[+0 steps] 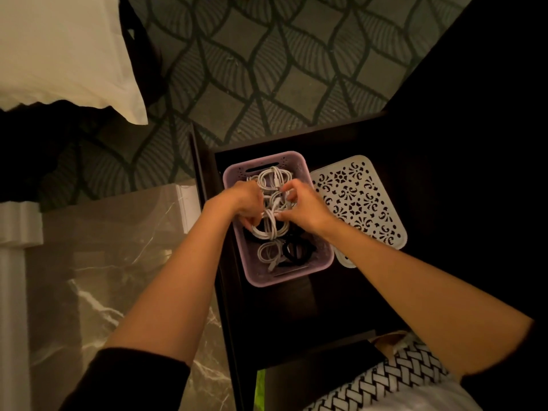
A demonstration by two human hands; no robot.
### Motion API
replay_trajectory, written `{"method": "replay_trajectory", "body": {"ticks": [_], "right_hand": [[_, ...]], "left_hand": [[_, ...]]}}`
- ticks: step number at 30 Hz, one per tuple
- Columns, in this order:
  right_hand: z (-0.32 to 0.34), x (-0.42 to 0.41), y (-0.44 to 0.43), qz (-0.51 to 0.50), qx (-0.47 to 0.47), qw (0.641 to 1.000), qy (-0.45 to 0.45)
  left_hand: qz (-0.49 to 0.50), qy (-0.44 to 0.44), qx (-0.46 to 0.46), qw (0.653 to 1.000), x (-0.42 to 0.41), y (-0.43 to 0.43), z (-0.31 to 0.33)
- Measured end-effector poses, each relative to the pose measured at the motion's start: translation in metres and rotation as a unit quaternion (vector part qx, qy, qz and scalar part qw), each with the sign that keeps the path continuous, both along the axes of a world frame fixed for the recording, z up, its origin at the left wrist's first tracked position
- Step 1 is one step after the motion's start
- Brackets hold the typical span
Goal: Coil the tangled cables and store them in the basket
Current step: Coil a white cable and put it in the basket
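Note:
A lilac plastic basket (261,278) stands on a dark table and holds several coiled cables. White coils lie at its far end (271,178) and near end (268,255), and a black coil (296,250) sits at the near right. Both hands reach into the basket's middle. My left hand (241,203) and my right hand (305,204) each pinch the same white coiled cable (271,226) between fingertips. The fingers hide part of that coil.
A white perforated lid (360,203) lies just right of the basket on the dark table (341,292). A marble-look surface (118,262) is on the left. Patterned carpet (267,69) and a white pillow (65,54) lie beyond.

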State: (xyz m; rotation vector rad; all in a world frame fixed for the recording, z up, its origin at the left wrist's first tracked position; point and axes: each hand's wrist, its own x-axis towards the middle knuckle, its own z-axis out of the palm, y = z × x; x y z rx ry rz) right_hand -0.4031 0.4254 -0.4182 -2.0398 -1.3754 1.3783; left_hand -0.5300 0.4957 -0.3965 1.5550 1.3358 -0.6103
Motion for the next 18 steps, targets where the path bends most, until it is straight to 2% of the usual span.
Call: {"method": "replay_trajectory", "body": {"ticks": [2,4,6,10,18], "right_hand": [[-0.003,0.0,-0.002,0.032,-0.074,0.997,-0.007],[-0.003,0.001,-0.004,0.017,-0.134,0.99,0.037],[-0.007,0.002,-0.006,0.022,-0.124,0.991,0.042],[-0.009,0.001,-0.005,0.016,-0.094,0.994,0.055],[-0.008,-0.007,0.002,0.071,-0.158,0.981,0.083]], "left_hand": [[-0.008,0.036,-0.005,0.999,-0.001,-0.001,-0.002],[-0.021,0.061,-0.021,0.998,-0.001,-0.006,-0.004],[-0.036,0.077,-0.014,0.996,-0.001,-0.011,-0.005],[-0.056,0.072,0.076,0.993,0.003,-0.016,-0.007],[-0.085,0.113,0.138,0.98,0.008,-0.016,-0.011]]}}
